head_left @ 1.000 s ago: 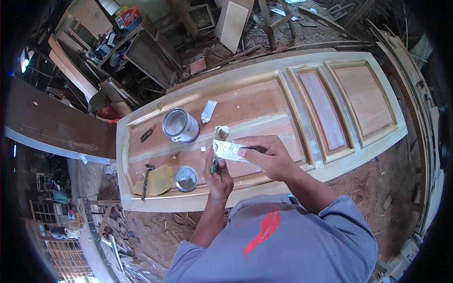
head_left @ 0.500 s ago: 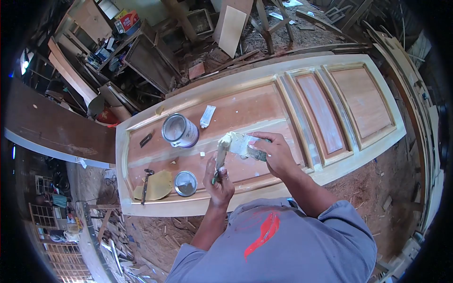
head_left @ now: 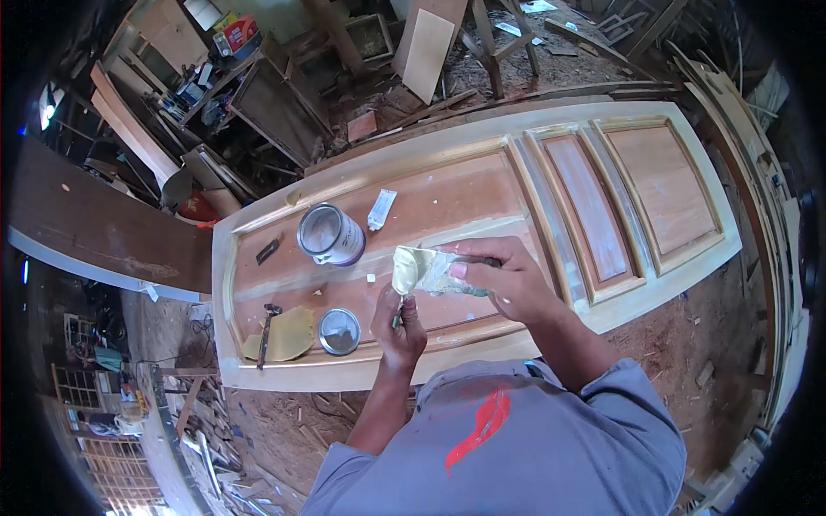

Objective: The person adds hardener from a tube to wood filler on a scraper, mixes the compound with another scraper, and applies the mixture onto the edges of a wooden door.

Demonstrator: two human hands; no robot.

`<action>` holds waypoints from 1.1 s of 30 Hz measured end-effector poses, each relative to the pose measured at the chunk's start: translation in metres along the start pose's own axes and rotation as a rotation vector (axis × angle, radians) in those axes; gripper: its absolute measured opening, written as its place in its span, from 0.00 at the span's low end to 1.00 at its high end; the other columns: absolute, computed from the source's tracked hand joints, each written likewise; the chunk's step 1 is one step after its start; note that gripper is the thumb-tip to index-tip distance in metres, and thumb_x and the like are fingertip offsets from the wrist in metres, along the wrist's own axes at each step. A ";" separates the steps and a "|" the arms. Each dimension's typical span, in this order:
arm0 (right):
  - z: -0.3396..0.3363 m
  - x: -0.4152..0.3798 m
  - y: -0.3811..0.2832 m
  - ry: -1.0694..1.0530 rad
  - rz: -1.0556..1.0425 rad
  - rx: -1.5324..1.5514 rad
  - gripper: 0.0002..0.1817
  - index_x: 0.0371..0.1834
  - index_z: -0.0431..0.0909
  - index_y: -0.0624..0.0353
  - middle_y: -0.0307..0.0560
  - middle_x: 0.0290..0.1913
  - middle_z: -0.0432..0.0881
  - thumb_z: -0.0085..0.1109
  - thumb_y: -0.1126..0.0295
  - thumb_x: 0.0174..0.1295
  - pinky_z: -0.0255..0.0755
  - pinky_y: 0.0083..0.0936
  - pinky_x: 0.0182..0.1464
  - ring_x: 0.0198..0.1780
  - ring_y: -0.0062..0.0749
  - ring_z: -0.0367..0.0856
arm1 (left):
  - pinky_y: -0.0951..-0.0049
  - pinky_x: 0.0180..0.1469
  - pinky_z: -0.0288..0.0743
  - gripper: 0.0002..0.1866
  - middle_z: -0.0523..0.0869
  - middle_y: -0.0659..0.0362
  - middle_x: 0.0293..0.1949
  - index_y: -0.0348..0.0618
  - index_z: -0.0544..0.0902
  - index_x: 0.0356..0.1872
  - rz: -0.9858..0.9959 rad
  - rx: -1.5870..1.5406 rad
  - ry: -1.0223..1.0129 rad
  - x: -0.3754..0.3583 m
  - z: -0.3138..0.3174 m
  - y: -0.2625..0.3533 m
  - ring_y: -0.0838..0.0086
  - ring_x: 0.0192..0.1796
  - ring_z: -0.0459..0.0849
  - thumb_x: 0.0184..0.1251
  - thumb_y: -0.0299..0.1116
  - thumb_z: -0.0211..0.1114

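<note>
A: Looking at the middle of the frame, what do the hands hold?

B: The right hand grips a wide scraper smeared with pale filler, fingers clenched on its dark handle. The left hand is closed round the handle of a narrow knife, whose tip meets the scraper's blade. Both tools hang just above the door, at centre.

A: And the door?

B: It lies flat, running from lower left to upper right, with raised panels at the right end.

A: What sits on it?

B: An open tin left of the scraper, on its side or tilted. Its lid lies lower left, beside a yellow sheet and a hammer. A white tube rests just right of the tin, and a small dark tool lies to the tin's left.

A: Anything blocking the hands?

B: Nothing lies between them and the door; the tin is near, but apart.

A: Any writing?

B: The tin's label is purple and white, too small to read. A red box at upper left is also illegible. The grey shirt, at the bottom of the frame, bears a red mark, no letters.

A: Around the door?

B: Boards, frames and scrap wood fill the top; a dark plank crosses the left.
</note>
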State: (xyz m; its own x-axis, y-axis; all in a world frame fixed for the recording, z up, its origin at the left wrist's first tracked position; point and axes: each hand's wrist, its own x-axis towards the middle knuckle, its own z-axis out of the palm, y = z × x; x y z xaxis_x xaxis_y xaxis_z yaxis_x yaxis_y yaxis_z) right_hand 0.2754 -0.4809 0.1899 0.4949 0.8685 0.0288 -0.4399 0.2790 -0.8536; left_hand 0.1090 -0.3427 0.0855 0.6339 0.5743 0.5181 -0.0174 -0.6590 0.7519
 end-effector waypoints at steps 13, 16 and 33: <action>-0.024 0.025 -0.009 -0.358 -0.683 -0.847 0.22 0.58 0.87 0.45 0.40 0.62 0.86 0.69 0.77 0.60 0.70 0.41 0.67 0.65 0.47 0.78 | 0.63 0.35 0.94 0.26 0.86 0.47 0.52 0.36 0.67 0.70 -0.939 -1.519 -0.017 0.028 -0.026 0.048 0.59 0.43 0.93 0.77 0.36 0.57; -0.026 0.024 -0.001 -0.336 -0.711 -0.960 0.23 0.58 0.87 0.41 0.37 0.64 0.84 0.70 0.76 0.60 0.71 0.41 0.67 0.64 0.47 0.79 | 0.64 0.34 0.94 0.25 0.86 0.46 0.53 0.35 0.67 0.70 -0.932 -1.446 0.016 0.033 -0.031 0.050 0.59 0.44 0.92 0.77 0.34 0.57; -0.022 -0.001 0.042 -0.007 0.015 0.090 0.22 0.63 0.79 0.73 0.50 0.50 0.87 0.61 0.68 0.71 0.75 0.25 0.52 0.51 0.25 0.83 | 0.67 0.29 0.92 0.16 0.87 0.47 0.42 0.34 0.76 0.60 -1.021 -1.676 -0.042 0.024 -0.031 0.017 0.61 0.37 0.90 0.80 0.34 0.54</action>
State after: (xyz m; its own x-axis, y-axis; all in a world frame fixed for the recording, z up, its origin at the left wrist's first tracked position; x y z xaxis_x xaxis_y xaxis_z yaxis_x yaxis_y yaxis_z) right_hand 0.2731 -0.4796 0.1426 0.4829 0.8754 0.0203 -0.5129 0.3016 -0.8037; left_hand 0.0997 -0.3251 0.1228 0.8941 0.3518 -0.2773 -0.2709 0.9177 0.2907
